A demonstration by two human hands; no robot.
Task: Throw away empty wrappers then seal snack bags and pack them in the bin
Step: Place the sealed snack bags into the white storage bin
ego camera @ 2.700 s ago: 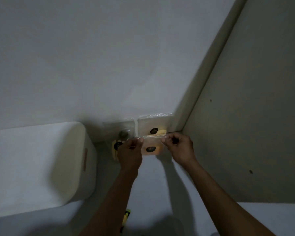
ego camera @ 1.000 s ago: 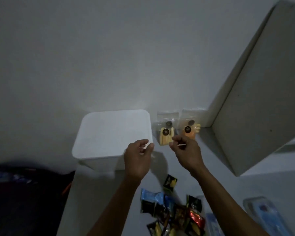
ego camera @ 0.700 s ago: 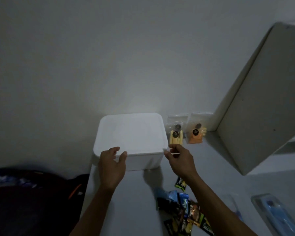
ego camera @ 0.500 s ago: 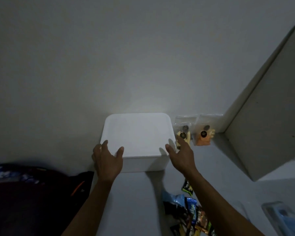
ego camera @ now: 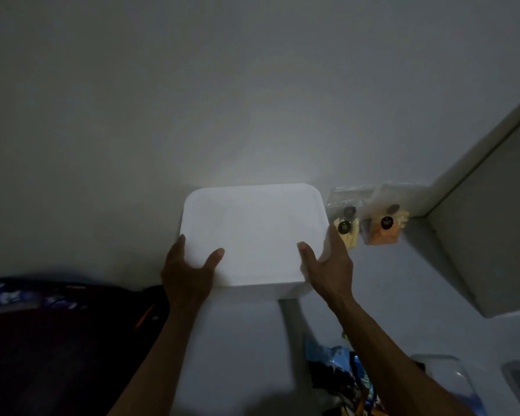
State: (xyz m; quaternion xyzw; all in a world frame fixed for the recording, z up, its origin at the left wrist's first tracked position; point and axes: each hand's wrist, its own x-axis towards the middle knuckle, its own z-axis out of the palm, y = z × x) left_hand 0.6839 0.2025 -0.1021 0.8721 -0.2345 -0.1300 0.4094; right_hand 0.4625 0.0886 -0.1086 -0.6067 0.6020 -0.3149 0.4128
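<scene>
A white bin with a lid [ego camera: 252, 226] stands against the back wall on the white table. My left hand [ego camera: 189, 270] clasps its near left corner, thumb on the lid. My right hand [ego camera: 327, 265] clasps its near right corner, thumb on top and fingers round the side. Two clear snack bags lean against the wall right of the bin: one with pale yellow snacks [ego camera: 347, 228], one with orange snacks [ego camera: 383, 231]. A heap of colourful wrappers and snack packets [ego camera: 339, 376] lies near the front, partly hidden by my right forearm.
A grey board [ego camera: 487, 223] leans upright at the right, forming a corner with the wall. Clear plastic containers [ego camera: 451, 376] sit at the lower right. A dark bag or cloth [ego camera: 57, 340] lies left of the table's edge.
Both hands left the snack bags and moved left to the bin. They now grip its near corners; half a second ago they were only reaching it.
</scene>
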